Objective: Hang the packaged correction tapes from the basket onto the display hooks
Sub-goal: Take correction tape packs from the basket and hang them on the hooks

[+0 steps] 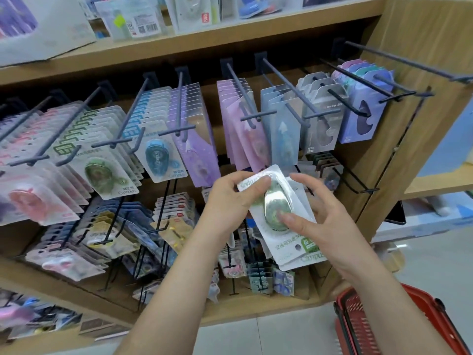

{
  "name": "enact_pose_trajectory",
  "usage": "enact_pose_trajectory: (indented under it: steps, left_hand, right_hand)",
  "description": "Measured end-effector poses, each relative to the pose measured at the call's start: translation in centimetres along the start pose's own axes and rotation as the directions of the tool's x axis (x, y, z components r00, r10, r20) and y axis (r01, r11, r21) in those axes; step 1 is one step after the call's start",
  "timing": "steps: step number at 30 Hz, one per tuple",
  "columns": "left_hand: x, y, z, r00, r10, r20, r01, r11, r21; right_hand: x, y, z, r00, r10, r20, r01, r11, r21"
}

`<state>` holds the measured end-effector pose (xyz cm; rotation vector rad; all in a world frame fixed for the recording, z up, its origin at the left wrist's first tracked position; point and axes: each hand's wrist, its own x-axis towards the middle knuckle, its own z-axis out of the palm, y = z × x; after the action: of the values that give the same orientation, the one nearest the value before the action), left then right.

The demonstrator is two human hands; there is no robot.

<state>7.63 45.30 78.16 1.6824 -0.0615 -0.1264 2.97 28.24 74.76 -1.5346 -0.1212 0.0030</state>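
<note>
- Head view: both hands meet at centre, below the display hooks (289, 87), sharing a small stack of correction tapes (279, 213).
- Left hand (230, 201) pinches the top pack's upper edge, fingers clamped on card, probably to peel it off for hanging.
- Right hand (330, 221) cradles the rest, thumb pressed on the blister (steadying the stack).
- Matching green packs (107, 172) hang at nine o'clock; the basket (358, 326) sits at five o'clock.

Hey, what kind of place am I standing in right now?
Most likely a stationery shop aisle: display hooks hung with carded correction tapes, a wooden shelf of more packaged goods above, and a red basket at the lower right.
</note>
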Motion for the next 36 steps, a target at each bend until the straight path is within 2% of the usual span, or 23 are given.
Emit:
enact_pose_trajectory:
  steps: [3, 7, 9, 11, 14, 16, 19, 23, 26, 28, 29, 33, 36]
  left_hand:
    - [-0.5, -0.3, -0.9, 0.998, -0.009, -0.07, 0.004, 0.998, -0.062]
    - [-1.1, -1.2, -1.9, 0.97, -0.029, -0.241, -0.007, 0.989, -0.147]
    - [-1.8, -1.6, -2.5, 0.958, -0.033, -0.286, -0.027, 0.979, -0.203]
    - [-2.9, -1.9, -3.4, 0.965, -0.044, -0.26, -0.021, 0.97, -0.24]
    - [-4.6, -2.0, -5.4, 0.993, -0.063, -0.104, 0.053, 0.994, -0.095]
    - [-5.4, -1.9, -6.6, 0.996, -0.083, 0.011, 0.083, 0.995, 0.061]
    - [-6.1, -1.5, -7.3, 0.999, -0.05, 0.01, 0.046, 0.958, 0.284]
    - [-6.1, -1.1, -6.3, 1.0, -0.001, 0.003, 0.0, 0.9, 0.435]
    - [-6.2, -1.3, -5.9, 0.998, 0.033, -0.046, -0.016, 0.949, 0.315]
    - [-6.7, -1.7, -6.6, 0.994, 0.031, -0.102, -0.012, 0.983, 0.185]
    - [-7.0, -1.9, -7.1, 0.989, 0.029, -0.147, -0.01, 0.992, 0.129]
    - [-8.6, -2.1, -9.2, 0.96, 0.021, -0.28, -0.043, 0.997, -0.07]
    - [-9.6, -2.0, -10.3, 0.974, -0.025, -0.226, 0.003, 0.995, -0.099]
  right_hand:
    - [0.0, -0.1, 0.1, 0.998, 0.004, 0.061, -0.004, 1.0, 0.001]
    - [0.1, -0.1, 0.0, 0.988, 0.042, 0.148, -0.052, 0.997, 0.064]
    - [0.3, -0.1, 0.1, 0.992, 0.053, 0.112, -0.063, 0.994, 0.085]
    - [0.7, 0.1, 0.3, 0.999, 0.043, 0.013, -0.044, 0.996, 0.075]
    - [1.5, 0.4, 0.6, 0.994, -0.013, -0.106, 0.011, 1.0, -0.02]
    - [2.1, 0.2, 1.0, 0.993, -0.057, -0.104, 0.046, 0.993, -0.108]
    - [2.6, -0.7, 2.0, 0.991, -0.131, -0.023, 0.122, 0.966, -0.229]
    - [3.1, -1.6, 4.0, 0.983, -0.141, 0.116, 0.16, 0.972, -0.174]
    - [3.5, -2.1, 4.6, 0.969, -0.048, 0.242, 0.062, 0.997, -0.053]
    - [3.9, -2.0, 4.4, 0.926, 0.046, 0.376, -0.07, 0.996, 0.05]
    - [4.0, -1.9, 4.2, 0.898, 0.058, 0.437, -0.085, 0.995, 0.043]
    - [4.7, -1.6, 4.6, 0.806, 0.077, 0.587, 0.032, 0.984, -0.174]
    - [5.1, -2.4, 5.9, 0.721, 0.122, 0.682, 0.142, 0.937, -0.319]
